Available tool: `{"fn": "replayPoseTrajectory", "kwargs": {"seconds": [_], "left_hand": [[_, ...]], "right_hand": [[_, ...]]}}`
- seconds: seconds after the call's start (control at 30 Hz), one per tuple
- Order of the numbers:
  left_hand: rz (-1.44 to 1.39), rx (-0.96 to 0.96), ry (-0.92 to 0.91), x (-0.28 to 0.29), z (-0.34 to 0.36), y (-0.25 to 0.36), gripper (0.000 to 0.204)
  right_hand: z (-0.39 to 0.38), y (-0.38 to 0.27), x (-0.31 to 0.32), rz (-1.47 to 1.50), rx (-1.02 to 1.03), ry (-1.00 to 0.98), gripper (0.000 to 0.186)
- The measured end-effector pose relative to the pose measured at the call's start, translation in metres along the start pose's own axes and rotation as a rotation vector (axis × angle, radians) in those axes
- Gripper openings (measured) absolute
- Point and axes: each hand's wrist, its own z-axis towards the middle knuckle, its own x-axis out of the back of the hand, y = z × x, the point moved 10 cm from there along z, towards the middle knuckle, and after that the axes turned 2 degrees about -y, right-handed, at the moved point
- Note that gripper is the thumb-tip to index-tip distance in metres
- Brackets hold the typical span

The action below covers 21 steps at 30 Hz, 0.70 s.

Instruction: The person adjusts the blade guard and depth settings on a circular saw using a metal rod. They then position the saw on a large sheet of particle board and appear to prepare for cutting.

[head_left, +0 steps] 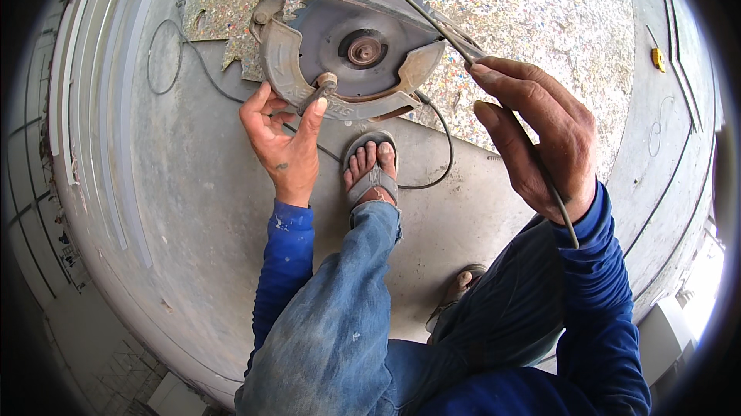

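Observation:
A circular saw [332, 38] lies upturned in front of me, its toothed blade [324, 45] facing me and its base plate along the far side. My left hand [284, 142] grips the curved metal blade guard [279, 61] at its near left, thumb against the small guard lever [315, 96] and fingers partly hidden behind the guard. In my right hand [544, 126] is a slim dark metal file [421, 11], pinched between thumb and fingers. Its far end reaches the blade teeth by the base plate; its near end runs under my palm to the wrist.
Under and beyond the saw is a speckled multicoloured board [540, 15]. A dark power cord [202, 69] loops across the concrete floor [208, 208] near my sandalled foot [372, 165]. Long metal strips [116, 123] lie at the left. A yellow tape measure [658, 59] sits at the far right.

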Motion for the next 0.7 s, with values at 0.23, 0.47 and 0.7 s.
{"fn": "replayPoseTrajectory", "kwargs": {"seconds": [0.23, 0.47, 0.7], "left_hand": [[-0.065, 0.014, -0.012, -0.002, 0.0, -0.002, 0.067], [-0.05, 0.024, -0.018, -0.006, 0.0, -0.002, 0.068], [-0.052, 0.021, -0.01, -0.008, 0.001, 0.002, 0.069]], "right_hand": [[0.003, 0.002, 0.009, 0.055, -0.076, -0.022, 0.018], [-0.014, 0.044, 0.008, -0.061, -0.37, -0.186, 0.006], [-0.039, 0.059, -0.026, -0.09, -0.408, -0.452, 0.014]]}}
